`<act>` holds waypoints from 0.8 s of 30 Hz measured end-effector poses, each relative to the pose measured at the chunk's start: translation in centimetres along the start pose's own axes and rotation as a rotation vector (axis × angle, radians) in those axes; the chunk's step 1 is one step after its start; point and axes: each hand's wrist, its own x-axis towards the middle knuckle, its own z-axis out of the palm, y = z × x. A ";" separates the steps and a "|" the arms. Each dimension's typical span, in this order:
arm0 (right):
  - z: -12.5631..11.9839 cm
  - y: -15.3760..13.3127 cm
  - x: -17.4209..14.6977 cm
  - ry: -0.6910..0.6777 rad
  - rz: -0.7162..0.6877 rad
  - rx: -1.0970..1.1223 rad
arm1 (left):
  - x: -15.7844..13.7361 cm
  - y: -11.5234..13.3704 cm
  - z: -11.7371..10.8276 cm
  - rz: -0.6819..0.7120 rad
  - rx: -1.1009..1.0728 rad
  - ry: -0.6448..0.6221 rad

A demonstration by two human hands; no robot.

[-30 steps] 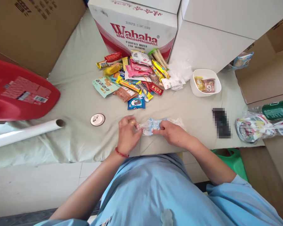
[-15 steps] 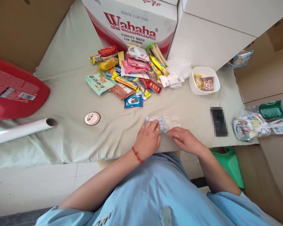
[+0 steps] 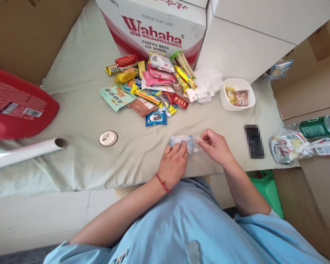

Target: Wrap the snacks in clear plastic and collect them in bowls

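A small blue-and-white packet (image 3: 177, 139) lies on the cloth-covered table near its front edge, apparently inside or joined to a clear plastic bag (image 3: 195, 147). My left hand (image 3: 175, 159) rests flat over the packet, fingers extended and pressing it down. To the right, my right hand (image 3: 216, 146) pinches the loose end of the clear bag between thumb and fingers. Beyond both hands is a heap of wrapped snacks (image 3: 158, 79), with a dark blue snack packet (image 3: 156, 118) at its near side.
A white bowl (image 3: 250, 104) holds a few wrapped snacks. A pixelated dark object (image 3: 254, 142) lies to the right, near a bottle (image 3: 316, 126). A round badge (image 3: 108, 138), a white roll (image 3: 24, 153) and a red container (image 3: 19, 106) are left. A Wahaba-style "Wahaha" carton (image 3: 154, 22) stands behind.
My right hand has lifted and shifted slightly away from me, and its fingers now pinch the bag's end. My left hand stays on the packet with its fingers a little more extended.
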 end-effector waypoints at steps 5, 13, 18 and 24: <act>4.7 -4.4 2.3 -0.075 -0.156 -0.279 | -0.4 0.2 0.5 0.005 -0.113 -0.085; 8.7 -5.2 1.1 -0.180 -0.267 -0.692 | -8.0 -5.7 -1.5 -0.095 -0.397 0.060; 8.6 -4.2 -1.2 -0.136 -0.339 -0.764 | -10.7 -10.0 -0.5 -0.260 -0.291 0.202; 5.9 -0.8 -2.3 0.157 -0.317 -0.648 | -11.7 -10.1 1.5 -0.284 -0.192 0.281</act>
